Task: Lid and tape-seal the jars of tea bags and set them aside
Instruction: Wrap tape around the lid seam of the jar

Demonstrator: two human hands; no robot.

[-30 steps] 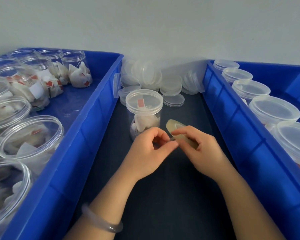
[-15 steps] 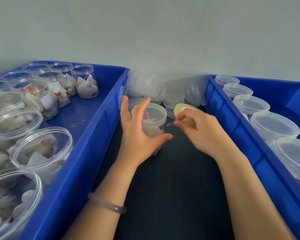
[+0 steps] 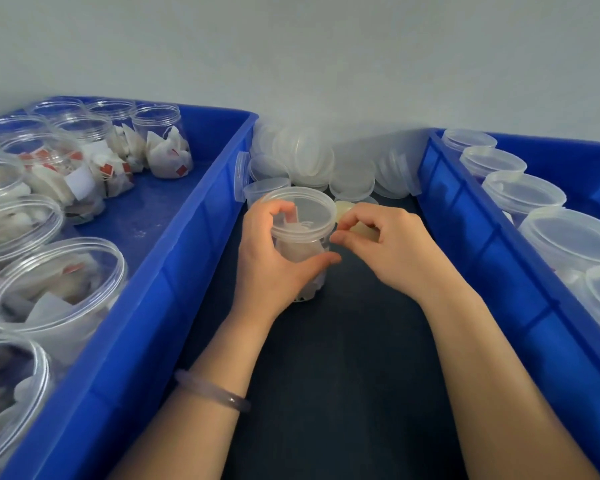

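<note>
The left hand [image 3: 267, 258] is wrapping its fingers and thumb around the clear round plastic jar of white tea bags [image 3: 300, 249], which is wearing its translucent lid and standing on the dark tabletop [image 3: 343, 375]. The right hand [image 3: 392, 251] is pinching a pale yellowish roll of tape [image 3: 362, 232] just beside the lid's right edge. Blue plastic bins are flanking them: unlidded jars in the left bin [image 3: 187, 258], lidded jars in the right bin [image 3: 465, 216]. Loose translucent lids [image 3: 309, 157] are lying heaped behind.

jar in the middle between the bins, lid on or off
On. A translucent lid sits flat over the mouth of the jar, which the left hand grips. Whether it is taped yet, cannot tell.
</note>
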